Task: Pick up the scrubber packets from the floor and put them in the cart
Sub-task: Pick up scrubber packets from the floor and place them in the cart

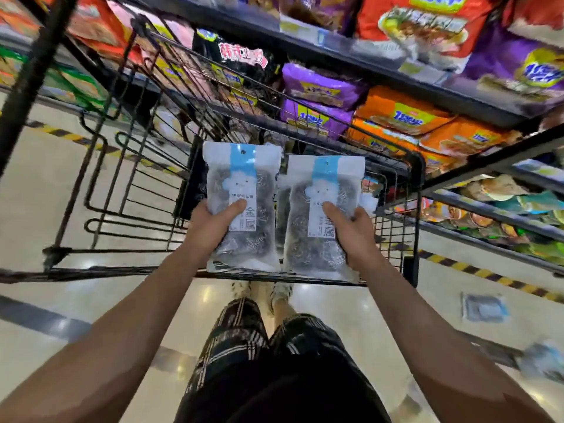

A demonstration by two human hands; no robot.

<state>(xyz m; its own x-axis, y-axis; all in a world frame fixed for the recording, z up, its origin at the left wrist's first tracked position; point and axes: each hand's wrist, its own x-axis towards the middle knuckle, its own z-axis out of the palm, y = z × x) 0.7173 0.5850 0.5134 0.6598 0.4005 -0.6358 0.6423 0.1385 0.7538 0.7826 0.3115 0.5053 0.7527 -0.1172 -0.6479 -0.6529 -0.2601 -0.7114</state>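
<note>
Holding two scrubber packets over the cart [415,178] basket: left packet [244,206] pinched in my left hand [210,227], right packet [323,215] in my right hand [357,233], thumbs on the fronts. Drop step; next, lower and let go. Floor packet [484,308] looks left to collect.

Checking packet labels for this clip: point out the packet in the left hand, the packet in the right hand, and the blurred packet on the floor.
Left-hand packet [244,190]: head view, on its white label, above the thumb.
Right-hand packet [323,190]: head view, on its white label.
Floor packet [484,308]: head view, middle of the blurred wrapper.
</note>
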